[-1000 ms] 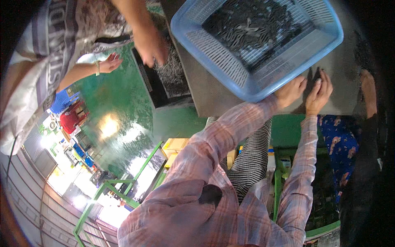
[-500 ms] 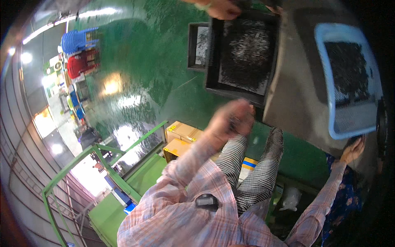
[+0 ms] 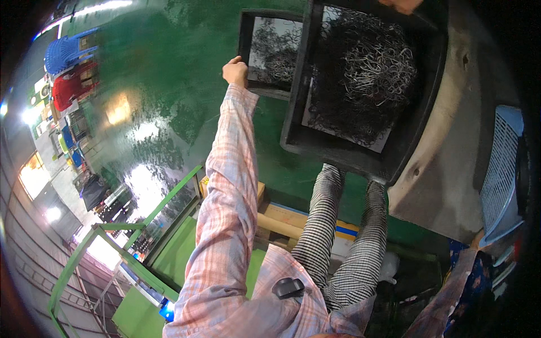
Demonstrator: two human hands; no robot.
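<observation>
My left arm reaches forward, and my left hand (image 3: pixel 235 71) is closed on the left rim of a smaller black tray (image 3: pixel 244 42). Dark, thin curled pieces (image 3: pixel 276 59) lie inside it over a pale bottom. Beside it, a larger black tray (image 3: pixel 338 156) carries a heap of shiny bent, wire-like pieces (image 3: pixel 378 67). At the right, a blue mesh basket (image 3: pixel 499 174) stands tilted steeply, its inside turned out of sight. My right hand (image 3: pixel 479 239) grips its lower end; most of the fingers are hidden.
Another person's hand (image 3: pixel 401 4) shows at the large tray's far edge. A worn grey-brown tabletop (image 3: pixel 445 186) lies to the right. Green metal rails (image 3: pixel 163 208) and cardboard boxes (image 3: pixel 282 217) are at my left. Blue and red plastic chairs (image 3: pixel 70 53) stand farther off.
My left hand has moved from in front of the large tray to the smaller tray's left rim and closed there. The blue basket has gone from lying fairly flat to steeply tilted. The view has shifted.
</observation>
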